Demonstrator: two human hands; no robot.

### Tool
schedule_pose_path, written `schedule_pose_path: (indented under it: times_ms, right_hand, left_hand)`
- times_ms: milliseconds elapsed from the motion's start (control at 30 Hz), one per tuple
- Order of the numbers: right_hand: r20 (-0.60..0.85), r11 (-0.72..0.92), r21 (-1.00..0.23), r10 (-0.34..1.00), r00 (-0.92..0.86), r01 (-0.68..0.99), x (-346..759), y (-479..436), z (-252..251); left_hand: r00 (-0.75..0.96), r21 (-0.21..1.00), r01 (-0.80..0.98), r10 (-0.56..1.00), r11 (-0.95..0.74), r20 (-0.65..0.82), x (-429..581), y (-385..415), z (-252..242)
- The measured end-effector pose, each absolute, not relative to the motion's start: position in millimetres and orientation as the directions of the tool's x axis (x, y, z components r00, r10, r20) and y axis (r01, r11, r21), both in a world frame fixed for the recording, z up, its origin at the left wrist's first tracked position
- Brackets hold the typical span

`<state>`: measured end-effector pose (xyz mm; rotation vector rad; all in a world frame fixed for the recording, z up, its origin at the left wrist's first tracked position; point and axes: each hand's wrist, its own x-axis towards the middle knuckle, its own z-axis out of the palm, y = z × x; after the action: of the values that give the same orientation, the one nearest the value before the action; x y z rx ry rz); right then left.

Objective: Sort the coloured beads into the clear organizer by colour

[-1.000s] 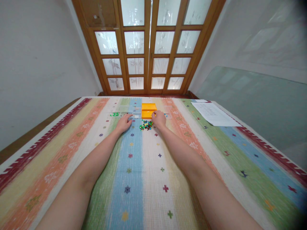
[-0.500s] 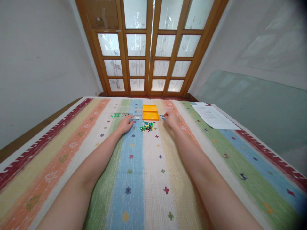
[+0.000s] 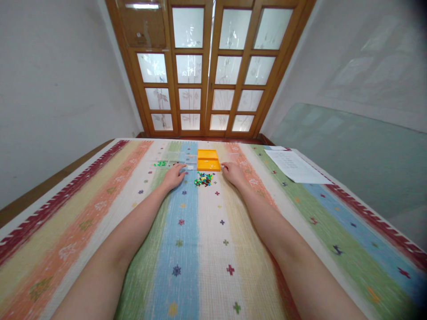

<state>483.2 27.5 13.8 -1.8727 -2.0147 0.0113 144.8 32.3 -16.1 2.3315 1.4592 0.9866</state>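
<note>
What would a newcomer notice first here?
Probably the bright orange open box, toward the far edge of the striped tablecloth, between the left hand and right hand. Just in front lies a small heap of multicoloured pieces. Farther back stand wooden doors with pale panes.

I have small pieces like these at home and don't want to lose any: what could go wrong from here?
The loose pieces lie in an uncontained pile on the tablecloth, so a brushing hand might scatter them.

The right hand is right beside the open yellow box; a bump could shift it.

The pile mixes several colours, so picking out one particular piece could be slow or error-prone.
</note>
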Motion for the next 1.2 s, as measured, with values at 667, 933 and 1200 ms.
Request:
schedule_pose_path:
  times_ms: [667, 933, 1200]
  right_hand:
    - [0.322, 0.142, -0.315, 0.946, -0.035, 0.938, 478, 31, 0]
    - [0.384, 0.155, -0.331, 0.923, -0.017, 0.931, 478, 33, -6]
    - [0.439, 0.208, -0.348, 0.897, -0.037, 0.914, 479, 33, -9]
  left_hand:
    - [0.571, 0.33, 0.635, 0.712, -0.698, 0.409, 177, 16, -13]
    - [0.681, 0.211, 0.642, 0.675, -0.737, 0.285, 179, 26, -25]
    - [0.664, 0.212, 0.645, 0.676, -0.734, 0.32, 178, 22, -21]
